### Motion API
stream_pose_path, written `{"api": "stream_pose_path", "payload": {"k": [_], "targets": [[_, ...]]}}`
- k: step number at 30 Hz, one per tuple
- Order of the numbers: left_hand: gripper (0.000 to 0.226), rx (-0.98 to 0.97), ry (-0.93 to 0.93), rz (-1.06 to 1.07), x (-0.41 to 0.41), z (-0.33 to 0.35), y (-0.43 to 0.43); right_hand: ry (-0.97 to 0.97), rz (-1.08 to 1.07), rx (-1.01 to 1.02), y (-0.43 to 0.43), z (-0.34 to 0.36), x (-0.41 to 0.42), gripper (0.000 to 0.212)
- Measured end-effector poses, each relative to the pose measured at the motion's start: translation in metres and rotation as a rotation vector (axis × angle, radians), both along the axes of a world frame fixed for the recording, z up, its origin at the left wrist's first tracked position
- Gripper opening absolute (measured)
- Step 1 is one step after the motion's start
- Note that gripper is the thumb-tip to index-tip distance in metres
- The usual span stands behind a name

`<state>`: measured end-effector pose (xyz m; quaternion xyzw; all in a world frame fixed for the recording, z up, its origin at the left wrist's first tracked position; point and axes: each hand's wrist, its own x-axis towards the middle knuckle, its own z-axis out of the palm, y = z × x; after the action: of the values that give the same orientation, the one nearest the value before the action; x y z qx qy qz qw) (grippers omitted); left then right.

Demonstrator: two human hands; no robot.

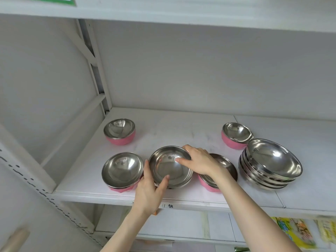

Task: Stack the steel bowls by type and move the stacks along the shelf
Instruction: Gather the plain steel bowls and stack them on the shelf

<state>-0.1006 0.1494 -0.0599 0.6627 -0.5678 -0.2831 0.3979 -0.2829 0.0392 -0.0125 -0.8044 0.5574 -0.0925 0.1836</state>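
Observation:
A small stack of plain steel bowls sits near the front edge of the white shelf. My left hand grips its near rim with the thumb inside, and my right hand grips its right rim. Pink-bodied steel bowls stand around it: one at the back left, one at the front left, one at the back right, and a pink stack partly hidden under my right wrist. A taller stack of plain steel bowls stands at the right.
The shelf's metal upright rises at the left, and another shelf board hangs overhead. A handwritten label is stuck on the front lip. Colourful packages lie on the shelf below at the right.

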Motion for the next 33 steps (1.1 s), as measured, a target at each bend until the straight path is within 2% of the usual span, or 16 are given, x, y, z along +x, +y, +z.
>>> {"api": "stream_pose_path", "payload": {"k": [7,12,18,25,28,31,33], "targets": [[0.077,0.032,0.233,-0.050,-0.002,0.029,0.001,-0.164,-0.096,0.042,0.015,0.017,-0.008,0.059],[0.076,0.023,0.310,-0.111,-0.002,0.056,0.002,-0.246,-0.176,0.012,0.030,0.030,-0.017,0.070],[0.073,-0.017,0.288,-0.197,-0.015,0.086,-0.003,-0.302,-0.224,-0.126,0.041,0.053,-0.041,0.074],[0.070,-0.053,0.307,-0.226,-0.069,0.110,-0.006,-0.311,-0.245,-0.191,0.048,0.080,-0.094,0.080],[0.069,-0.078,0.336,-0.211,-0.102,0.114,-0.008,-0.306,-0.224,-0.212,0.047,0.086,-0.123,0.073],[0.070,-0.075,0.313,-0.192,-0.136,0.117,-0.008,-0.301,-0.205,-0.194,0.050,0.092,-0.156,0.071],[0.070,-0.083,0.283,-0.181,-0.159,0.119,-0.010,-0.297,-0.200,-0.210,0.050,0.095,-0.178,0.062]]}}
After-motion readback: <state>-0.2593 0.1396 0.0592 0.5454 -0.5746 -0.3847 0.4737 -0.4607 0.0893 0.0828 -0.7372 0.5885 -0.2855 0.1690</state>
